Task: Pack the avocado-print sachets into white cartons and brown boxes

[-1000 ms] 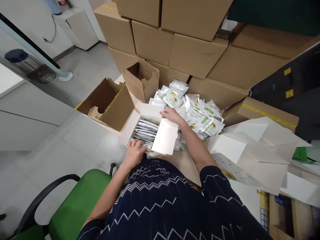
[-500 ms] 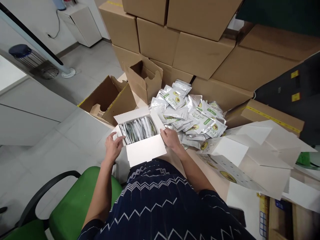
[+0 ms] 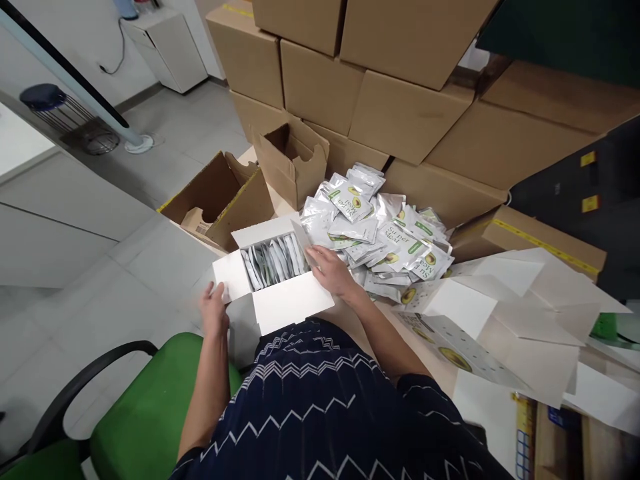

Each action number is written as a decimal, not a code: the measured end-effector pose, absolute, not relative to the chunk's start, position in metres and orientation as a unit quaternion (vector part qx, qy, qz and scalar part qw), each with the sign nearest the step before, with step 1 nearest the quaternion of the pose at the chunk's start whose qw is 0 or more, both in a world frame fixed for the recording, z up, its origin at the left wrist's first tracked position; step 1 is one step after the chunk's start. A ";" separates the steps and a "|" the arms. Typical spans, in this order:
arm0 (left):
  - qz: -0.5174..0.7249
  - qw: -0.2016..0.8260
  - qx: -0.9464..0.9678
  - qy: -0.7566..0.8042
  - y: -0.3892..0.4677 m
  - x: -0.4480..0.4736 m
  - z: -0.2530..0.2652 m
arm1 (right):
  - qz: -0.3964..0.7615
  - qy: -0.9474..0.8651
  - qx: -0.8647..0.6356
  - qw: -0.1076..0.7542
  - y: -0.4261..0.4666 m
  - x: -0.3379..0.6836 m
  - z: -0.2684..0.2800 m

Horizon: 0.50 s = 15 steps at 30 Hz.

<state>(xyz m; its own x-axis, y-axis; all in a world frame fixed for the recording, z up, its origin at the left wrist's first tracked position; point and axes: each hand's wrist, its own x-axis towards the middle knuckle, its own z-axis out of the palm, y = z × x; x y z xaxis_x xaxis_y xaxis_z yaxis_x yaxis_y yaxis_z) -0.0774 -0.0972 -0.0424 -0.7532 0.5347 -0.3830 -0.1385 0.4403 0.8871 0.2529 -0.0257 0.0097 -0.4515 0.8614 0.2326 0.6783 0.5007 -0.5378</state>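
The white box (image 3: 293, 283) lies between the two hands, close to the near left corner of the desk (image 3: 423, 350), just in front of the person's body. It stands open, with its flaps spread to the sides, and a tight row of sachets (image 3: 275, 261) is standing on edge inside.

The right grip (image 3: 333, 272) is directly at the right side of the box. Its fingers are bent and they touch the upstanding right flap (image 3: 301, 239); whether thumb and fingers really pinch the cardboard, I cannot tell. The left grip (image 3: 214, 313) is at the opposite side, beside the outer edge of the left flap (image 3: 232, 277). Its thumb and fingers are parted, loosely curved, and no object is seen between them; if the thumb touches the flap corner, this is not clear. So the row of sachets is near to the right grip and further from the left one, with the whole left flap in between.

Behind the box, toward the far edge of the desk, there is a loose pile of silver-white sachets (image 3: 375, 230), near the right grip but apart from it. At the left edge of the desk stands an open brown carton (image 3: 240, 213), and a second brown carton (image 3: 300, 177) is next to it.
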 end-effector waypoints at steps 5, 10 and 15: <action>0.613 0.169 0.250 0.730 -0.110 -0.064 -0.001 | 0.181 -0.871 -0.416 0.191 -0.020 0.245 0.005; 0.481 0.119 0.511 0.702 -0.109 -0.016 0.022 | 0.181 -0.881 -0.411 0.151 -0.014 0.234 -0.001; 0.252 0.086 0.710 0.652 -0.091 0.014 0.018 | 0.168 -0.885 -0.416 0.122 -0.009 0.227 0.003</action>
<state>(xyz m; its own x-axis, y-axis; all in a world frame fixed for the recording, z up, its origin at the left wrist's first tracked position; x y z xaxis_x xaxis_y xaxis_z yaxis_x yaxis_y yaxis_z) 0.0140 -0.0907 0.0176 0.0236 0.9689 0.2462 0.8824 -0.1359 0.4504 0.2274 -0.0094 0.0030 -0.6241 0.7775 0.0767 0.6953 0.5975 -0.3994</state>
